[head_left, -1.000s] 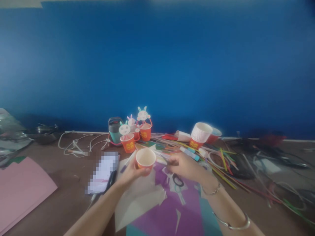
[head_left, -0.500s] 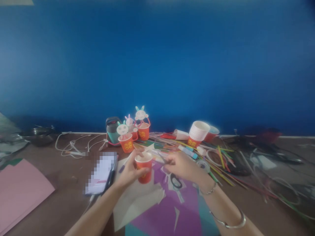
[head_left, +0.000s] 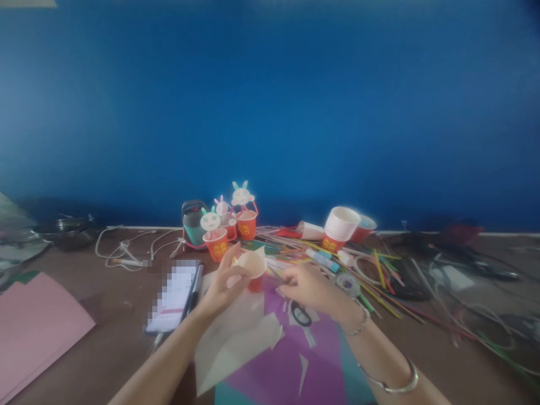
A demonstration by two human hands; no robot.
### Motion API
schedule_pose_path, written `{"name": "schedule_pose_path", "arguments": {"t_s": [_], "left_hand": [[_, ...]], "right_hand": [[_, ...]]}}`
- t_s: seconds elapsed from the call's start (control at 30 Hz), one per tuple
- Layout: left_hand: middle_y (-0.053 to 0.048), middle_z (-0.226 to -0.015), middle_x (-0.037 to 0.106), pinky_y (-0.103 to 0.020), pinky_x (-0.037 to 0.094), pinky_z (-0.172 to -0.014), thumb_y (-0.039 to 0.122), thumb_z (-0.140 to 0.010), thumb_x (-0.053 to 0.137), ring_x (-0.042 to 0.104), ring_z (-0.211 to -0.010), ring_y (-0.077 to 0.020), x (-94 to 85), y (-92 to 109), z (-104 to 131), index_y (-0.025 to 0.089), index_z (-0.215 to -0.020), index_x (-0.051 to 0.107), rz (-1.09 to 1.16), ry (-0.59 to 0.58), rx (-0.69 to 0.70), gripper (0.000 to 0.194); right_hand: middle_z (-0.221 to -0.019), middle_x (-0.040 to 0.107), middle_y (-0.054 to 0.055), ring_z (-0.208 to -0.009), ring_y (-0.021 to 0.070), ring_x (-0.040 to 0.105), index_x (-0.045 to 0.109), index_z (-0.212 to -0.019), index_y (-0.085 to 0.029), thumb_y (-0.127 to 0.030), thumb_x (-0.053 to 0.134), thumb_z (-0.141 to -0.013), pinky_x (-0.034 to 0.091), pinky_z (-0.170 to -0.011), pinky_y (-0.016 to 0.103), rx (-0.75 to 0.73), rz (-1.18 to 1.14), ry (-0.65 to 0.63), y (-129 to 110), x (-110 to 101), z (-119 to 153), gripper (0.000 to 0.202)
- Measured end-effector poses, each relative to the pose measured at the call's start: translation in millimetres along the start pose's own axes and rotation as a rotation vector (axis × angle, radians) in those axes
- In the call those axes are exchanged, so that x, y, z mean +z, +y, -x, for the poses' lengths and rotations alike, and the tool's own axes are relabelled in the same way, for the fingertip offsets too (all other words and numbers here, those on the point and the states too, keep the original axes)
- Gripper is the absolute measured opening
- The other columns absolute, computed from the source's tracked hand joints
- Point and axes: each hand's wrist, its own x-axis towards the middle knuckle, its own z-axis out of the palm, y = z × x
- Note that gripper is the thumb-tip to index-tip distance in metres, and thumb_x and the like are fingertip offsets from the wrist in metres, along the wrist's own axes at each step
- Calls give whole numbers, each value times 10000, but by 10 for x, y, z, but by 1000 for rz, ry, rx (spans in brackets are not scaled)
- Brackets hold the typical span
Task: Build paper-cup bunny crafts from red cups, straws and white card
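A red paper cup (head_left: 255, 284) is tilted in my left hand (head_left: 228, 281), its pale open mouth turned up toward me. My fingers wrap its left side. Just right of the cup, my right hand (head_left: 299, 287) is closed around a thin, pointed grey tool (head_left: 276, 274), blurred, whose tip points at the cup. Below them lie purple paper (head_left: 291, 365) and a whitish sheet (head_left: 240, 349). Dark-handled scissors (head_left: 301, 315) rest on the purple paper.
Red cups with rabbit faces (head_left: 217, 244) stand behind, beside a teal-grey container (head_left: 194, 222). Stacked cups (head_left: 341, 225), coloured sticks (head_left: 388, 304) and a tape roll (head_left: 348, 284) lie right. A phone (head_left: 175, 298) and pink paper (head_left: 40, 337) are left.
My left hand has raised the cup slightly away from me and tipped it, so more of its inside shows. My right hand has stayed nearly in place.
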Motion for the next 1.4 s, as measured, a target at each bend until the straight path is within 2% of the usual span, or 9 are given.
{"name": "schedule_pose_path", "arguments": {"t_s": [0.13, 0.23, 0.33, 0.6, 0.73, 0.83, 0.97, 1.13, 1.4], "left_hand": [[-123, -1378, 449, -532, 334, -1071, 260, -842, 592, 409, -1303, -299, 37, 43, -5, 213, -836, 655, -190, 31, 44, 79], [-111, -1311, 493, -514, 364, -1043, 251, -788, 677, 439, -1250, -292, 105, 75, -15, 215, -834, 650, -318, 122, 162, 64], [-93, -1255, 538, -485, 389, -1015, 206, -822, 643, 470, -1204, -266, 150, 73, -19, 220, -810, 650, -381, 168, 223, 19], [-77, -1043, 672, -478, 431, -967, 158, -846, 592, 534, -1150, -267, 112, 34, -34, 209, -776, 628, -382, 159, 232, 95], [-75, -926, 709, -496, 422, -992, 179, -856, 577, 565, -1149, -272, 95, 53, -37, 205, -761, 621, -331, 133, 199, 108], [-67, -890, 716, -543, 347, -1061, 211, -847, 592, 596, -1118, -270, 82, 52, -27, 208, -735, 610, -334, 140, 143, 113], [-55, -890, 721, -579, 240, -1119, 207, -834, 604, 608, -1109, -263, 58, 26, -21, 215, -738, 622, -349, 117, 127, 98], [-79, -967, 711, -537, 358, -1058, 212, -825, 613, 630, -1038, -248, 62, -35, -24, 207, -785, 655, -362, 153, 163, 58], [-19, -763, 704, -484, 415, -997, 195, -826, 594, 660, -784, -196, 77, -14, -40, 206, -781, 628, -350, 178, 203, 57]], "right_hand": [[-469, 484, -45, -484, 102, 466, 457, -530, -181, -198, 569, -728, 238, -486, 245, 10, 31, 9, 2, 21, -12, 227], [-494, 540, -27, -494, 116, 498, 497, -540, -182, -199, 558, -734, 254, -490, 242, 6, 38, 8, 4, 58, -28, 204], [-544, 608, -4, -505, 131, 549, 552, -585, -184, -217, 542, -760, 298, -498, 235, 6, 10, -17, -5, 98, -35, 178], [-608, 682, -8, -436, 123, 617, 586, -773, -190, -215, 478, -809, 370, -441, 188, 61, -160, -154, -56, 238, -23, 117], [-648, 706, 11, -389, 106, 590, 558, -748, -179, -216, 476, -823, 363, -386, 172, 71, -259, -175, -106, 296, -19, 117], [-684, 723, 24, -368, 87, 571, 565, -790, -172, -182, 472, -797, 355, -363, 155, 79, -360, -196, -121, 314, -28, 93], [-695, 725, 13, -348, 72, 556, 586, -864, -168, -143, 470, -747, 354, -352, 143, 110, -440, -261, -96, 313, -52, 166], [-664, 716, -1, -342, 69, 549, 578, -833, -171, -141, 473, -734, 358, -358, 145, 105, -490, -278, -31, 325, -87, 148], [-582, 673, -17, -328, 75, 526, 574, -789, -173, -156, 484, -715, 336, -339, 153, 112, -539, -260, -73, 319, -84, 117]]}}
